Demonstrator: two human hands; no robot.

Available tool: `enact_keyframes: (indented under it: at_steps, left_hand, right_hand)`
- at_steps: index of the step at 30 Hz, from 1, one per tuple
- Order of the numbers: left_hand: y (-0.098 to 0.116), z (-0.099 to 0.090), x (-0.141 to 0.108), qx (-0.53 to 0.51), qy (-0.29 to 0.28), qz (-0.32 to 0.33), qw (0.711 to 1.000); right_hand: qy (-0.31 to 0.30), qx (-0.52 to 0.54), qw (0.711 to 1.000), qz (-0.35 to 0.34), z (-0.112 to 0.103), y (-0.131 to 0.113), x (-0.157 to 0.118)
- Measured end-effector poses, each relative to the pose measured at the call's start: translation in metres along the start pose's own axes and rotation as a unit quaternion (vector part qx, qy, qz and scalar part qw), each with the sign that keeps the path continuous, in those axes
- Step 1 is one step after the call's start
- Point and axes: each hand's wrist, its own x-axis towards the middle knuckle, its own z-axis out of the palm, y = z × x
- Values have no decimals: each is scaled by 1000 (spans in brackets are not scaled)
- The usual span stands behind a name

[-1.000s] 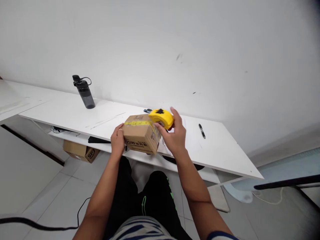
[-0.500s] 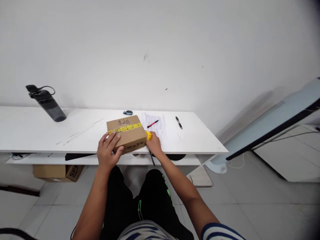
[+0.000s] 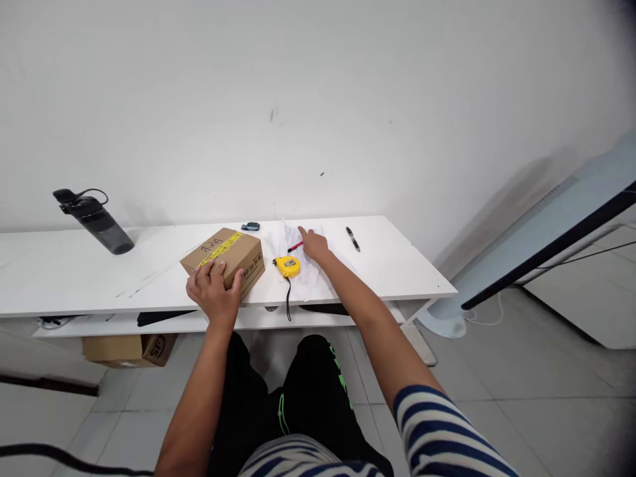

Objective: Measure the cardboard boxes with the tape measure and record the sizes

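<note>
A small cardboard box (image 3: 251, 255) with yellow tape and handwriting on top sits turned on the white desk. My left hand (image 3: 214, 291) grips its near corner, fingers over the top and thumb on the right side. Right of the box lies a yellow tape measure (image 3: 288, 266) with a black wrist strap hanging over the desk edge. My right hand (image 3: 314, 245) is over printed paper (image 3: 305, 275), index finger stretched out. It partly covers a red pen (image 3: 295, 246); whether it touches the pen I cannot tell.
A dark water bottle (image 3: 102, 225) stands at the left. Behind the box lies a small dark object (image 3: 250, 226), and a black pen (image 3: 352, 238) lies at the right. Below the white desk (image 3: 402, 265) are a shelf and a larger cardboard box (image 3: 116, 350).
The cardboard box has moved left and been turned. My right hand has let go of the yellow tape measure, now on the desk, and moved forward over the paper and red pen.
</note>
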Motion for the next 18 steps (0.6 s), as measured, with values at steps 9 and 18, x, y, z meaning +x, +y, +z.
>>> enact_keyframes:
  at_steps: [9, 18]
  left_hand:
    - [52, 13, 3, -39, -103, 70, 991]
    - [75, 95, -9, -75, -403, 217, 886]
  right_hand:
    - [21, 28, 999, 6, 17, 26, 8]
    - [286, 338, 895, 44, 38, 42, -30]
